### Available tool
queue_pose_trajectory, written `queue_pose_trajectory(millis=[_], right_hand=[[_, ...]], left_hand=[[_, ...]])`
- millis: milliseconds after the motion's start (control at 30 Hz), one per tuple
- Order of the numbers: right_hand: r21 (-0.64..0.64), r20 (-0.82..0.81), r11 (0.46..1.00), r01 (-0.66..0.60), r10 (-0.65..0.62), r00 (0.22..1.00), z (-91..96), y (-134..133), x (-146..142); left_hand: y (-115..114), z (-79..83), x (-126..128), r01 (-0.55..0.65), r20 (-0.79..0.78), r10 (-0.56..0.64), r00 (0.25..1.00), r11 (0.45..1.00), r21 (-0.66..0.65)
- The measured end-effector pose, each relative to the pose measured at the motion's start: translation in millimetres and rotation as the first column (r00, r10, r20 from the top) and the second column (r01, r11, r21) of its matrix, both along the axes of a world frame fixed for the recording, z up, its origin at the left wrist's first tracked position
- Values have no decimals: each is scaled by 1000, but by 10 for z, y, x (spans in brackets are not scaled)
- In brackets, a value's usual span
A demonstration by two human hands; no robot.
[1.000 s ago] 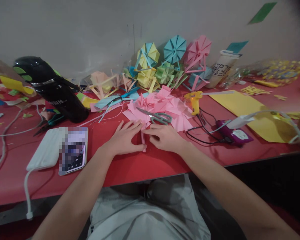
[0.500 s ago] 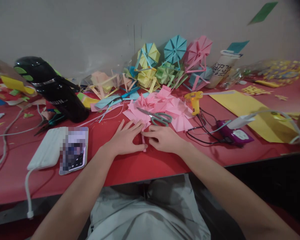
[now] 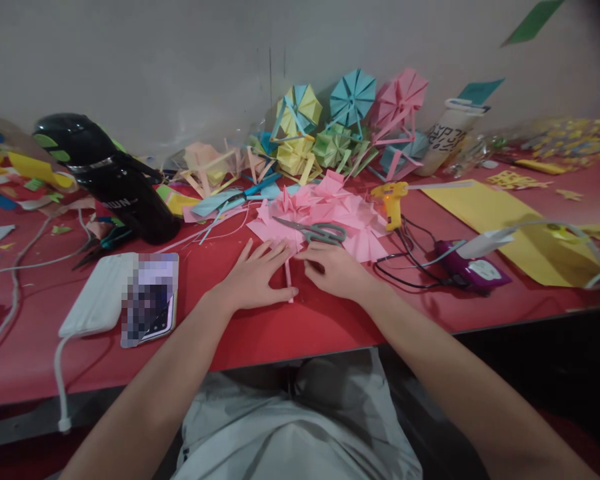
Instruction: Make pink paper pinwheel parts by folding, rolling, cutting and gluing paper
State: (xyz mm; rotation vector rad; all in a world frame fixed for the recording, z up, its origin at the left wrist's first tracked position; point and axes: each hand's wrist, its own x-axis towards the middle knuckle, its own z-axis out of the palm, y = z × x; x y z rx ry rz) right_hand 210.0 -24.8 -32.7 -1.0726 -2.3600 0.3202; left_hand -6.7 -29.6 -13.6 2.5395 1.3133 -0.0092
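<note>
A narrow pink paper strip [image 3: 289, 273] lies upright in view on the red table, between my two hands. My left hand [image 3: 255, 277] rests flat with its fingers spread, and its thumb presses the strip's near end. Curled fingers make up my right hand [image 3: 335, 272], whose forefinger tip is just right of the strip's far end; whether anything is pinched there is hidden. Just beyond the hands, grey-green scissors [image 3: 317, 232] lie on a heap of folded pink paper [image 3: 330, 200].
Right of the heap stands a yellow glue gun [image 3: 393, 203], its cord near a purple power adapter [image 3: 473, 267]. A phone [image 3: 153, 300], a white power bank [image 3: 100, 293] and a black bottle [image 3: 125, 193] are at left. Folded paper wheels [image 3: 353, 99] line the wall.
My right hand has moved slightly away and right, baring more of the strip. My left hand stays nearly in place, thumb still on the strip. The view has shifted a little.
</note>
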Motion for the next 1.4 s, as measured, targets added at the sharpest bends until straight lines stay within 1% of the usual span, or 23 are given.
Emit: queue_pose_trajectory(millis=[100, 233, 333, 467, 633, 733, 800, 933, 1033, 1100, 1167, 1200, 1300, 1400], right_hand=[[23, -3, 996, 85, -84, 996, -7, 25, 13], [10, 54, 989, 146, -146, 988, 7, 23, 4], [0, 151, 979, 203, -200, 968, 25, 15, -9], [32, 300, 959, 281, -278, 913, 74, 0, -51], [94, 369, 936, 339, -349, 861, 119, 3, -105], [78, 373, 935, 346, -349, 860, 151, 43, -98], [35, 345, 943, 331, -323, 882, 197, 99, -69], [-64, 229, 953, 296, -274, 934, 331, 287, 15], [-139, 87, 954, 265, -255, 963, 378, 444, 49], [-154, -57, 953, 259, -270, 961, 346, 521, 46], [-170, -181, 945, 279, -308, 934, 276, 561, 32], [-187, -213, 941, 282, -319, 924, 236, 568, 25], [-210, -231, 933, 293, -338, 912, 149, 554, 22], [-214, -274, 930, 299, -351, 895, 137, 520, 26]], left_hand=[[-4, 4, 2, 3, -7, -3, 1000, 1000, 4], [-7, 12, 7, -3, -20, 3, 1000, 1000, -2], [-8, 24, 11, -13, -20, 12, 1000, 1000, -16], [-9, 32, 13, -26, -19, 26, 1000, 999, -33], [-7, 15, 4, -19, 9, 19, 1000, 999, -28], [-2, -2, -10, -12, 27, 13, 1000, 1000, -27], [2, -12, -19, -8, 40, 9, 999, 1000, -24], [5, -19, -25, -4, 59, 5, 998, 1000, -23], [2, -6, -18, -5, 61, 7, 998, 1000, -21], [-1, 9, -12, -6, 60, 8, 998, 1000, -28], [-3, 22, -8, -9, 56, 11, 998, 999, -42], [-3, 26, -6, -11, 51, 14, 999, 999, -49], [-3, 28, -1, -21, 37, 23, 999, 998, -55], [-4, 23, 7, -19, 46, 21, 999, 999, -50]])
